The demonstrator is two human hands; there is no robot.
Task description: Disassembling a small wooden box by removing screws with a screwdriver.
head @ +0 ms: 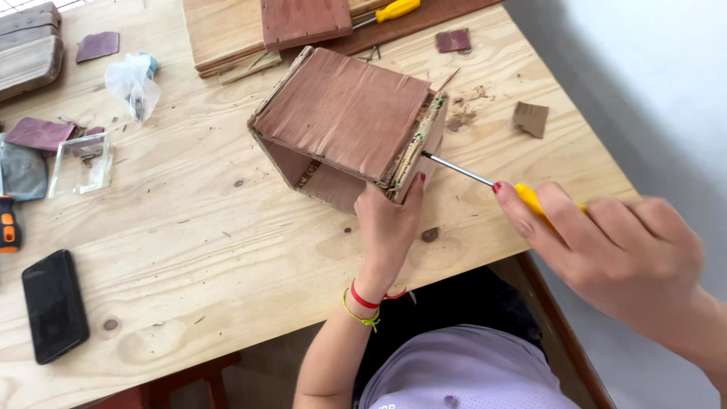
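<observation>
- Wooden box [344, 121]: stands tipped on the plywood table [227, 242], mid-table toward the far side, open underside facing you. Panels are joined into a body; edges are rough, with glue or debris along the right seam.
- Your left hand [388, 223]: closed around the box's near right corner, thumb on the edge, steadying it.
- Your right hand [621, 254]: wrapped around the yellow-handled screwdriver [485, 180]; its tip sits at the right seam.
- Progress: box assembled; work at that seam looks unfinished. Whether the tip is scraping, prying or driving, I cannot tell.
- Sawdust and chips [463, 113]: just right of the box.
- Nearby: second yellow screwdriver [390, 12] at the far edge, sandpaper pieces [97, 45], black phone [53, 305] near left.
</observation>
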